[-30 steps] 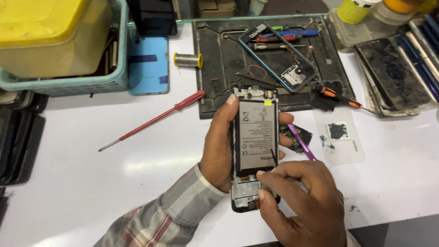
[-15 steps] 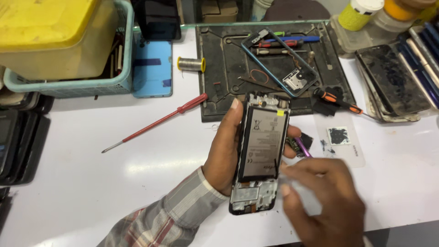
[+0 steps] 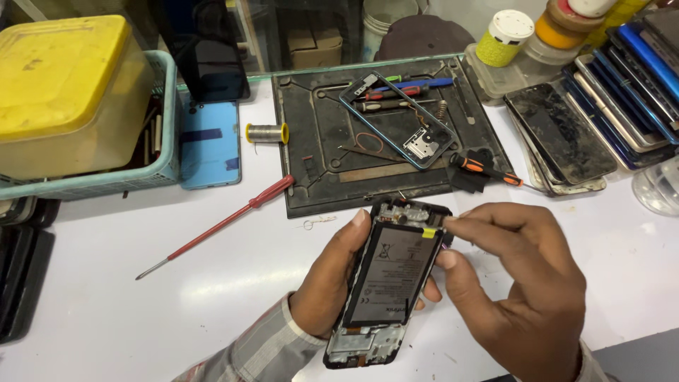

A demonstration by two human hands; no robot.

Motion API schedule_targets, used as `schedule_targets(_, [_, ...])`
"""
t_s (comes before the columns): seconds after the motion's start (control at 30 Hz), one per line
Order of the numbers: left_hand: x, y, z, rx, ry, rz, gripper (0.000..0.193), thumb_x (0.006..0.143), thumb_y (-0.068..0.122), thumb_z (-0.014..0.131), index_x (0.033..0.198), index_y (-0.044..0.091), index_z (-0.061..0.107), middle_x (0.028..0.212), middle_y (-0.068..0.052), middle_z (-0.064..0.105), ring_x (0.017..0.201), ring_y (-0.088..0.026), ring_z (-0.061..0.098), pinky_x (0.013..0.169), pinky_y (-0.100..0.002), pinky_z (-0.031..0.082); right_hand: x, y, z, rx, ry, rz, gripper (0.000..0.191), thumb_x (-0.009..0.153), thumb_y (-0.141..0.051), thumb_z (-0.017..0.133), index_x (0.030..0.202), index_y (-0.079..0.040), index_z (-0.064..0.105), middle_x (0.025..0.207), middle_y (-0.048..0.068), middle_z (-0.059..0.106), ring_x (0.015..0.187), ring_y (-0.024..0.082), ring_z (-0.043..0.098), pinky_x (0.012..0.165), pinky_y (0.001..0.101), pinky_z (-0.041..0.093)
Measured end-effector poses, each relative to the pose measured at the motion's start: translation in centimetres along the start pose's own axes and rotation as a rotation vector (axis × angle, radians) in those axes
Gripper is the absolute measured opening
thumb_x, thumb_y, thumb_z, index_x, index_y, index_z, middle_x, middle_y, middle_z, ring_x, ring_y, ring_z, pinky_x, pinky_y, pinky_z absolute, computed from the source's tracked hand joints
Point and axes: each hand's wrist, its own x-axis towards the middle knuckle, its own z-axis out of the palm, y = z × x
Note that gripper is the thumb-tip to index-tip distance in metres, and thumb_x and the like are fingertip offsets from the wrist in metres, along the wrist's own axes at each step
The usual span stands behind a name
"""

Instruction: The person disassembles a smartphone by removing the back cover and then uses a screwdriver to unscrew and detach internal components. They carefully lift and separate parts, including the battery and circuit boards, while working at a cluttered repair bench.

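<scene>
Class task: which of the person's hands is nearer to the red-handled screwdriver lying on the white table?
Left. The left hand, holding the opened phone, sits just right of the red-handled screwdriver; the right hand is beyond the phone, farther away.

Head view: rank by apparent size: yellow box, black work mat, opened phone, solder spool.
1. black work mat
2. yellow box, close to the mat
3. opened phone, inflated by nearness to the camera
4. solder spool

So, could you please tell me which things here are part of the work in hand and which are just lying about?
In hand:
left hand holding the opened phone
right hand pinching at its top edge

Lying about:
red screwdriver
solder spool
black mat
phone frame
stacked phones
yellow box
</scene>
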Motion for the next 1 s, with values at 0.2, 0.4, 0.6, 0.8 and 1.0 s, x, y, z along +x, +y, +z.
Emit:
schedule_targets(0.2, [-0.1,-0.5,-0.1,-0.067,0.075,-0.034,0.072,0.108,0.057,0.029,0.145,-0.001,0.051,0.121,-0.019,0.067,0.104,-0.024,0.069,0.087,-0.039,0.060,0.4,-0.8,0.7,0.033,-0.029,-0.013,0.029,0.081,0.000,0.079,0.110,-0.002,0.073,0.111,0.014,0.062,0.092,0.017,0.067,0.072,0.0260,0.056])
schedule_targets(0.4, [-0.3,-0.3,0.0,-0.084,0.041,-0.043,0.075,0.108,0.058,0.028,0.145,-0.003,0.051,0.122,-0.021,0.067,0.103,-0.027,0.070,0.090,-0.039,0.060,0.2,-0.4,0.6,0.017,0.016,0.013,0.028,0.081,-0.001,0.079,0.108,0.001,0.071,0.112,0.013,0.063,0.096,0.018,0.069,0.078,0.0283,0.058])
schedule_targets(0.6, [-0.3,-0.2,0.0,-0.075,0.025,-0.062,0.076,0.106,0.058,0.027,0.145,-0.002,0.052,0.125,-0.020,0.067,0.102,-0.027,0.071,0.090,-0.039,0.060,0.1,-0.1,0.4,-0.044,-0.053,-0.035,0.028,0.078,0.001,0.080,0.104,0.002,0.073,0.104,0.013,0.067,0.085,0.017,0.072,0.066,0.0268,0.059])
schedule_targets(0.8, [0.0,-0.2,-0.3,-0.011,-0.004,-0.027,0.076,0.109,0.058,0.024,0.143,-0.003,0.054,0.115,-0.023,0.068,0.096,-0.026,0.072,0.083,-0.036,0.060,1.5,0.5,-0.3,-0.107,-0.131,-0.179,0.022,0.081,0.003,0.079,0.102,0.002,0.072,0.097,0.012,0.069,0.078,0.014,0.074,0.063,0.0235,0.059])
schedule_targets(1.0, [0.1,-0.3,-0.5,0.027,0.009,-0.006,0.075,0.109,0.058,0.023,0.139,-0.002,0.056,0.113,-0.020,0.069,0.092,-0.024,0.071,0.080,-0.035,0.059,1.4,0.6,0.3,-0.081,-0.110,-0.191,0.023,0.084,0.006,0.076,0.106,0.004,0.072,0.097,0.012,0.070,0.074,0.013,0.074,0.061,0.0228,0.059])
